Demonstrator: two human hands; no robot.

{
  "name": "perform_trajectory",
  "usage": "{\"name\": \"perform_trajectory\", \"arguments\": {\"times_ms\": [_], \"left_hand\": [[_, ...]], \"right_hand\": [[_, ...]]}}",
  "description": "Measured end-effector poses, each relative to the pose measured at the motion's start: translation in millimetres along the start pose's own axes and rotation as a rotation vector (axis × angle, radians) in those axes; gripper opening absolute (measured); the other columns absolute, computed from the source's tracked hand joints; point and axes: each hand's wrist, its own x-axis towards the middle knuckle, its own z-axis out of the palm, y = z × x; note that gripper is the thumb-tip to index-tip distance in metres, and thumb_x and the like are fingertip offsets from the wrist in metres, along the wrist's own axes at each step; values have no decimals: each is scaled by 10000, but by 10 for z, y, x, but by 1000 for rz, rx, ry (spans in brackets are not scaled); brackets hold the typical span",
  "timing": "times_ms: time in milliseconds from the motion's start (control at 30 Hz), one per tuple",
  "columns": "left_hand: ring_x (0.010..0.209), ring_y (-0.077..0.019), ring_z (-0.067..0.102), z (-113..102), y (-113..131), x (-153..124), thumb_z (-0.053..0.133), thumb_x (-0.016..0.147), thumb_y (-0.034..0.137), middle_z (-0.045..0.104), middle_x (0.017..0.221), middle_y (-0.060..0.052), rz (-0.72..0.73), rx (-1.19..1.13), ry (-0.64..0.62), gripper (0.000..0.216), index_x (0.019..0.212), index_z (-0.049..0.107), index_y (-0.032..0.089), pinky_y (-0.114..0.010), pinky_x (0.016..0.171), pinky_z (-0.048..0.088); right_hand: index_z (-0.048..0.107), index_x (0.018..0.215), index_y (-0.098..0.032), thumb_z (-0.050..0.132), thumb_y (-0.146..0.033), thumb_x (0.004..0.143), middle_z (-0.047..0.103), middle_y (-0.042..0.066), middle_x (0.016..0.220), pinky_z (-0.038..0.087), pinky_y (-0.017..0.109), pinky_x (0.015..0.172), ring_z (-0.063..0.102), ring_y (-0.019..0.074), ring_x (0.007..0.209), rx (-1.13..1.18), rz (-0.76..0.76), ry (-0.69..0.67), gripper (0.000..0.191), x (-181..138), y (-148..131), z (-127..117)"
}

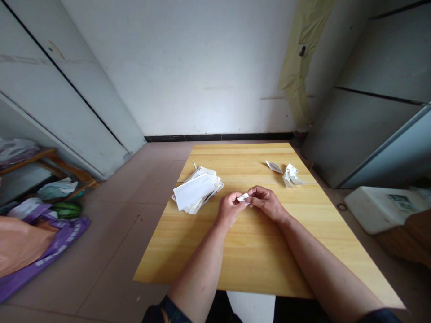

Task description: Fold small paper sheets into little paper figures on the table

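Note:
My left hand and my right hand meet above the middle of a light wooden table. Between their fingertips, both hands pinch a small folded piece of white paper. To the left of my hands lies a loose stack of white envelopes and papers. Beyond my right hand sit a small crumpled heap of folded white paper and a single folded paper piece, apart from each other by a short gap.
A white foam box stands on a low stand to the right of the table. On the tiled floor at left are a purple bag, a watermelon and a wooden rack. White walls and cabinets surround the table.

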Motion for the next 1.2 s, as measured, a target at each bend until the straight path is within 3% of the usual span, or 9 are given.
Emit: {"name": "perform_trajectory", "arguments": {"times_ms": [500, 967, 1200], "left_hand": [[551, -77, 381, -11, 37, -19, 632, 660, 281, 446, 566, 61, 9, 137, -22, 163, 619, 541, 151, -201, 525, 289], [518, -98, 472, -31, 126, -40, 662, 619, 284, 554, 529, 18, -55, 120, -53, 164, 591, 581, 145, -219, 528, 349], [543, -103, 512, -62, 143, -32, 649, 674, 348, 602, 586, 0, -72, 53, -65, 212, 698, 627, 138, -216, 544, 371]], "right_hand": [[602, 727, -178, 691, -432, 705, 607, -8, 687, 447, 262, 654, 543, 123, 648, -145, -37, 3, 270, -14, -25, -30], [568, 732, -173, 658, -446, 748, 554, -26, 655, 392, 240, 601, 491, 108, 611, -123, -35, -55, 288, -26, 11, -39], [559, 734, -182, 653, -481, 739, 538, -36, 615, 379, 242, 568, 466, 102, 566, -113, -35, -27, 314, -20, -44, -69]]}}
